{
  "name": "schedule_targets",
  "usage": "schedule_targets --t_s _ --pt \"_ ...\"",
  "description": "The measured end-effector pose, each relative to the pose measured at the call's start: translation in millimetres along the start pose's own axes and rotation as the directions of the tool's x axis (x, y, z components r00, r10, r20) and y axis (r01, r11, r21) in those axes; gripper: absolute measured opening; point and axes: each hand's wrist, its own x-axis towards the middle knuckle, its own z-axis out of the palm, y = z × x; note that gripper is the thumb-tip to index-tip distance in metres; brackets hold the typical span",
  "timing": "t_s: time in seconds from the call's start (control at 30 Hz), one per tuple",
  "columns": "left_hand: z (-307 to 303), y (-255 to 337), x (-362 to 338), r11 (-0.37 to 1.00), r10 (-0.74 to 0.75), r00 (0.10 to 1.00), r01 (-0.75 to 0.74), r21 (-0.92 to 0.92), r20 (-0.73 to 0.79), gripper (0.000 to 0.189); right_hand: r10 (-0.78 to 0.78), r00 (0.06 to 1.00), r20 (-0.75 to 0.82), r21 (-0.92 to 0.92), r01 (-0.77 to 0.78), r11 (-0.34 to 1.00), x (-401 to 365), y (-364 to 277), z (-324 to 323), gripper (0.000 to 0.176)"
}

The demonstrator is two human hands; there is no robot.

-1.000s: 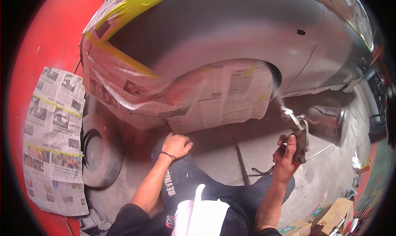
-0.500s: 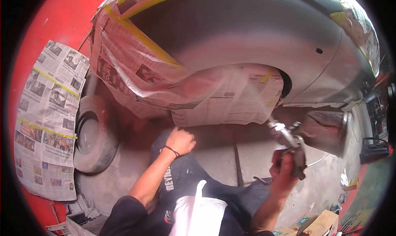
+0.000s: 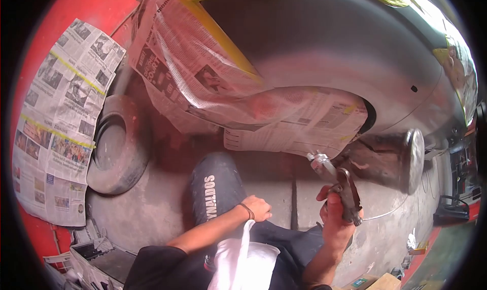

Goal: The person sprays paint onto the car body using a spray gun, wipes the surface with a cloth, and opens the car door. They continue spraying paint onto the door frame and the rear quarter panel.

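My right hand [image 3: 336,209] is wrapped round a spray gun [image 3: 345,186], its nozzle pointing up and left toward the masked car. A hose trails off to the right behind it. Above the gun curves the grey car fender [image 3: 335,41], with newspaper [image 3: 324,117] covering the wheel opening. My left hand [image 3: 259,209] is loosely closed by my thigh, a dark band round its wrist; nothing shows in its fingers. Below it hangs a white cloth [image 3: 248,262] at my chest.
A loose tire [image 3: 122,158] leans at the left beside taped newspaper sheets [image 3: 63,122]. A dusty metal drum [image 3: 406,158] lies under the car at the right. Cardboard boxes [image 3: 378,282] sit at the lower right, and a crate [image 3: 101,262] at the lower left.
My left hand has come back from the knee toward my lap. The spray gun has shifted left and its nozzle is tilted further left; the faint mist at its tip no longer shows.
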Motion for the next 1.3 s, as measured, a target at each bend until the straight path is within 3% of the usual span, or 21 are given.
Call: schedule_targets --t_s 0.07,0.27,0.4,0.5,0.6,0.7,0.8,0.83,0.87,0.9,0.93,1.0,1.07,1.1,1.13,1.2,1.27,1.3 --pt "0.4 -2.0 2.7 1.0 0.009 1.0 -0.009 -0.014 -0.009 0.041 -0.042 0.999 0.034 -0.013 0.043 0.999 3.9 3.5 4.8 0.03" --pt "-1.8 -6.3 2.4 1.0 0.002 1.0 -0.002 -0.007 -0.01 0.043 -0.021 0.985 -0.171 0.002 0.022 1.0 9.5 -7.7 9.9 0.029" --pt "4.5 -8.1 7.9 1.0 0.022 1.0 -0.022 0.009 -0.006 0.042 -0.042 0.999 -0.005 -0.07 0.041 0.997 6.9 -7.6 8.7 0.05" --pt "4.0 -9.4 9.1 1.0 0.014 1.0 -0.014 -0.02 0.005 0.041 -0.058 0.998 -0.006 0.003 0.058 0.998 7.7 -26.1 25.2 0.026" --pt "-5.2 -5.0 5.4 1.0 0.007 0.999 -0.007 -0.025 0.032 0.04 -0.064 0.998 0.002 -0.028 0.064 0.998 20.6 -26.5 13.9 0.054" --pt "-9.3 -1.3 4.4 1.0 0.008 0.999 -0.007 -0.023 0.047 0.04 -0.013 0.975 -0.22 -0.002 0.013 1.0 32.0 -23.7 -8.4 0.047" --pt "-7.3 -10.0 2.6 0.963 0.152 0.983 -0.171 -0.209 -0.101 0.04 -0.064 0.894 -0.444 0.102 0.121 0.987 43.9 -14.1 -34.5 0.038" --pt "-24.3 -2.2 -9.4 0.829 0.193 0.975 -0.222 -0.513 -0.109 0.044 -0.04 0.866 -0.498 0.118 0.114 0.986 46.4 -13.1 -46.9 0.035" --pt "-50.3 10.8 -32.8 0.604 0.228 0.965 -0.242 -0.76 -0.126 0.049 -0.052 0.844 -0.534 0.113 0.132 0.985 49.1 -15.8 -53.6 0.034" --pt "-72.4 7.8 -62.7 0.351 0.449 0.893 -0.19 -0.917 -0.013 0.052 -0.058 0.819 -0.571 0.107 0.144 0.984 50.6 -19.9 -58.9 0.033" --pt "-98.7 13.5 -93.9 0.092 0.658 0.753 -0.04 -0.995 0.03 0.056 -0.061 0.795 -0.604 0.099 0.151 0.984 50.9 -21.7 -65.3 0.033" --pt "-151.5 48.6 -139.7 0.157 0.853 0.522 -0.29 -0.944 -0.018 0.045 -0.022 0.777 -0.63 0.099 0.108 0.989 48.4 -17.7 -76.1 0.034" --pt "-158.6 88.0 -153.2 0.059 0.886 0.412 -0.554 -0.83 -0.211 0.03 0.008 0.772 -0.635 0.101 0.073 0.992 44.9 -15.0 -81.3 0.035" --pt "-167.8 109.9 -158.7 0.128 0.8 0.548 -0.553 -0.823 -0.244 0.024 0.007 0.775 -0.632 0.106 0.078 0.991 44.4 -11.5 -85.4 0.035" --pt "-182.1 132.0 -156.1 0.117 0.767 0.585 -0.529 -0.84 -0.262 0.017 0.006 0.78 -0.626 0.11 0.081 0.991 43.3 -7.6 -91.2 0.036" --pt "-191.7 165.9 -144.7 0.099 0.726 0.641 -0.454 -0.885 -0.248 0.021 0.017 0.783 -0.622 0.132 0.084 0.988 38.7 1.7 -94.1 0.036" --pt "-213.1 155.3 -123.9 0.251 0.86 0.481 -0.69 -0.679 -0.171 0.043 0.005 0.784 -0.621 0.119 0.088 0.989 35.7 0.8 -108.2 0.036" --pt "-213.4 127.7 -107.8 0.227 0.912 0.393 -0.725 -0.651 -0.119 0.057 0.005 0.768 -0.64 0.084 0.064 0.994 33.0 -8.1 -106.0 0.036"
